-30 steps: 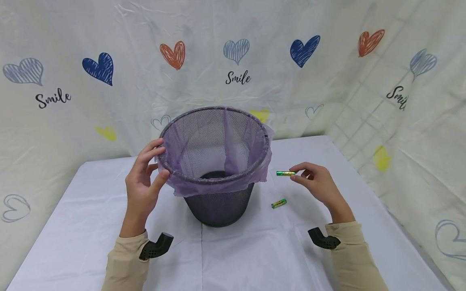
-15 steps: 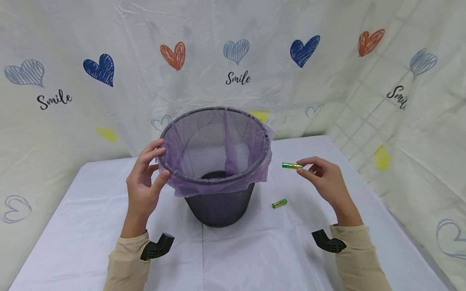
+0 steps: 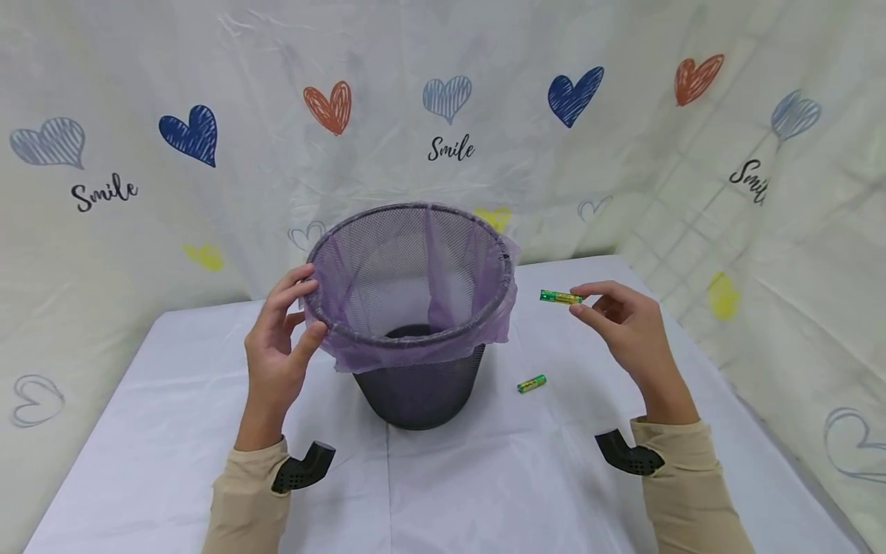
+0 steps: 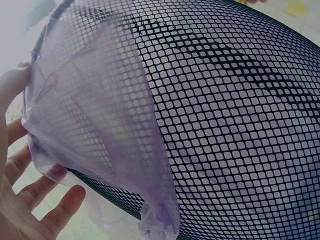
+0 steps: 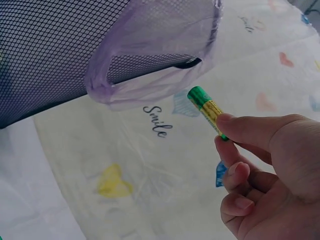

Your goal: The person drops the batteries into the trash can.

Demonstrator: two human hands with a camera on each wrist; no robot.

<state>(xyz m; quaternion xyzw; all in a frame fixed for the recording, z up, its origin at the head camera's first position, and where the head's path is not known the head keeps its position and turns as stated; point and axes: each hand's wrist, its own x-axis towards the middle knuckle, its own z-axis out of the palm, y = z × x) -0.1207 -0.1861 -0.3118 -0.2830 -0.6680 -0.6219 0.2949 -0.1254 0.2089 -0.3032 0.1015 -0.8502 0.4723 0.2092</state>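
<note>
A black mesh wastebasket [image 3: 418, 392] with a purple plastic liner [image 3: 443, 355] folded over its rim stands in the middle of the head view. My left hand [image 3: 280, 350] holds it at the left side of the rim, fingertips and thumb on the liner. In the left wrist view the thin liner [image 4: 100, 115] hangs over the mesh beside those fingers. Right of the basket, my right hand [image 3: 626, 323] pinches a green and gold battery [image 3: 561, 297] between thumb and fingers, its green end toward the basket. A second such battery [image 3: 531, 384] lies on the table below it.
A white cloth [image 3: 471, 492] covers the table. Behind and beside it hangs a pale curtain [image 3: 512, 46] printed with hearts and "Smile". Black curved devices [image 3: 304, 465] sit at both sleeve cuffs.
My right hand has moved up and to the right, away from the basket, with the battery in it. The left hand stays at the rim; the other battery lies where it was.
</note>
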